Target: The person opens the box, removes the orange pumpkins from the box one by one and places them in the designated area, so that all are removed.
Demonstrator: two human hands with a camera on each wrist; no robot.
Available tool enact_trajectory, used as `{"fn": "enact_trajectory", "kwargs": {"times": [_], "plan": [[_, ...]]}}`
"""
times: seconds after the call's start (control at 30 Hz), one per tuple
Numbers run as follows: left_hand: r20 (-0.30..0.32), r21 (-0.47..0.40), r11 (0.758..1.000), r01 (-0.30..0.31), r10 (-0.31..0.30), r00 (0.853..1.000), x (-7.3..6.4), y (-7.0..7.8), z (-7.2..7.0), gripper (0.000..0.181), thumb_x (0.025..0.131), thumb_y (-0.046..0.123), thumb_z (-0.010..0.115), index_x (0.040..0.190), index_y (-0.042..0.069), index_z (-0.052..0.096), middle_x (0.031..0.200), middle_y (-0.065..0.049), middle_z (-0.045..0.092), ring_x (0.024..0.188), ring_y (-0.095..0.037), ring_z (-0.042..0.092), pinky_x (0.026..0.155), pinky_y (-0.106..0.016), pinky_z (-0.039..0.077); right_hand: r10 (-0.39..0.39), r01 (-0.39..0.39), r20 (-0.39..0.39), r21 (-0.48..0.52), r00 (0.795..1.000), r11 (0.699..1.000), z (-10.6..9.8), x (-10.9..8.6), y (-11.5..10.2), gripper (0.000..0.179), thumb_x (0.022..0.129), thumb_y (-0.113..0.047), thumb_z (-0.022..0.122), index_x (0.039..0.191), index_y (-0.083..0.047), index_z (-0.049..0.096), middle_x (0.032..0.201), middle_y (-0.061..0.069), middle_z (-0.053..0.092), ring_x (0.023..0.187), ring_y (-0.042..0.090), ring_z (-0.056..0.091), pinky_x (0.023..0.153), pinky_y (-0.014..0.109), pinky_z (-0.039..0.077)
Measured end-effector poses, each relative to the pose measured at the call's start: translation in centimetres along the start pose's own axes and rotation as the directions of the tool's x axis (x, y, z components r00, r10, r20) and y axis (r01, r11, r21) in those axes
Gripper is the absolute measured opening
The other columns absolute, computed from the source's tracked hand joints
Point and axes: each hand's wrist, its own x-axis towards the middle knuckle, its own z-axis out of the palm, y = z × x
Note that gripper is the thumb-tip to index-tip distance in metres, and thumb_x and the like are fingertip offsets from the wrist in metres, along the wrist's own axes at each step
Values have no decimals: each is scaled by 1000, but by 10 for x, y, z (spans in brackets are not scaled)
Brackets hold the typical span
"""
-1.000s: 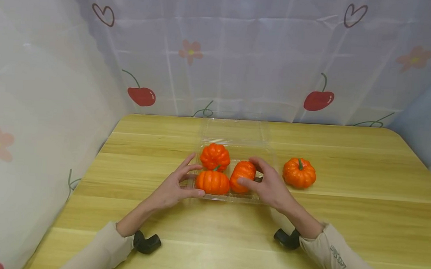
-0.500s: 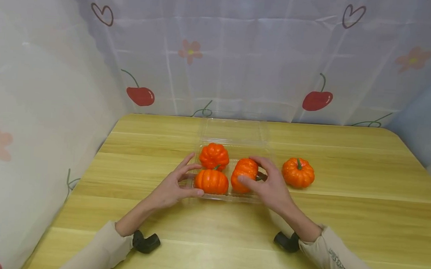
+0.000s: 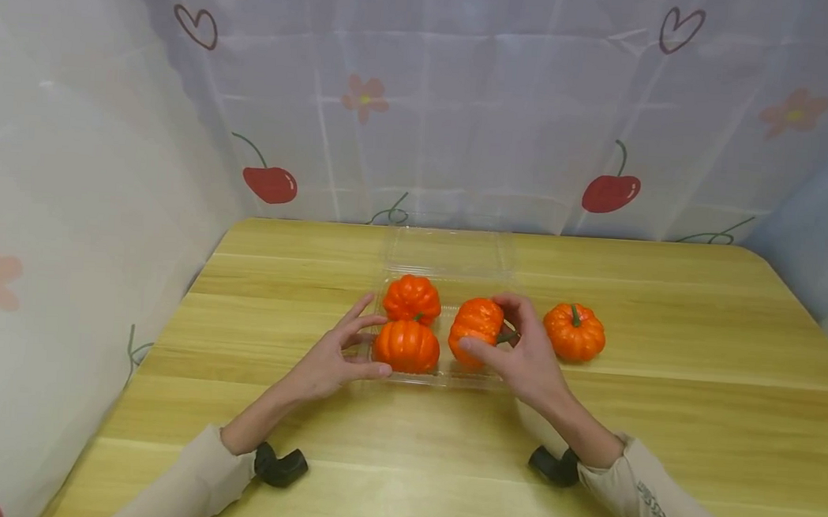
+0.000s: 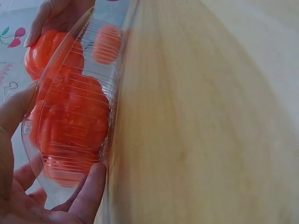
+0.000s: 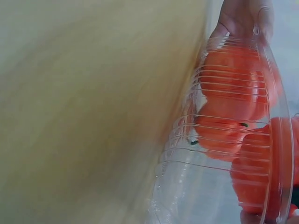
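Observation:
My right hand point(image 3: 532, 361) grips a small orange pumpkin point(image 3: 476, 325) between thumb and fingers; its green stem points right. This pumpkin is tilted and raised over the right part of a clear plastic clamshell box point(image 3: 442, 379). At the box's left end, my left hand point(image 3: 336, 360) holds the wall, thumb and fingers spread around it, as the left wrist view shows. Two more pumpkins sit in the box's left half: a rear pumpkin point(image 3: 412, 298) and a front pumpkin point(image 3: 407, 347). Through the ribbed wall, the right wrist view shows the held pumpkin point(image 5: 252, 172) near the rim.
One more orange pumpkin point(image 3: 574, 332) stands upright on the wooden table point(image 3: 681, 433), right of the box. The clear lid point(image 3: 450, 251) lies folded back toward the printed curtain point(image 3: 478, 136). Black wrist mounts point(image 3: 280, 467) hang below both sleeves.
My right hand has raised its pumpkin and shifted it slightly right, away from the front pumpkin, tilting it so more stem shows. The left hand stays in place.

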Motion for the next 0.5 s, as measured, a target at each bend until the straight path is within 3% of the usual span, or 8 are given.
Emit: {"fn": "enact_trajectory", "kwargs": {"times": [0.23,0.43,0.5], "plan": [[0,1,1000,3,-3,1000,-1,-1,1,100,82,20,83,159,20,18,151,-3,40,131,-31,47,102,-44,45,-31,30,-7,-22,1000,999,-2,0,-2,66,80,-12,83,134,1,47,124,13,56,109,25,53,93,33,47],[1,-5,1000,4,-4,1000,0,-2,0,98,82,21,83,158,20,21,151,-2,39,130,-30,48,102,-43,46,-52,53,9,-33,999,998,-3,0,-3,63,83,-14,81,137,-2,50,132,10,53,121,25,47,102,49,41],[5,-7,1000,4,-4,1000,0,-2,0,98,82,21,83,158,20,21,150,-2,40,130,-30,48,102,-43,46,-48,48,10,-40,999,998,-3,0,-4,62,84,-15,80,137,-4,51,132,9,53,120,24,47,99,48,44]]}}
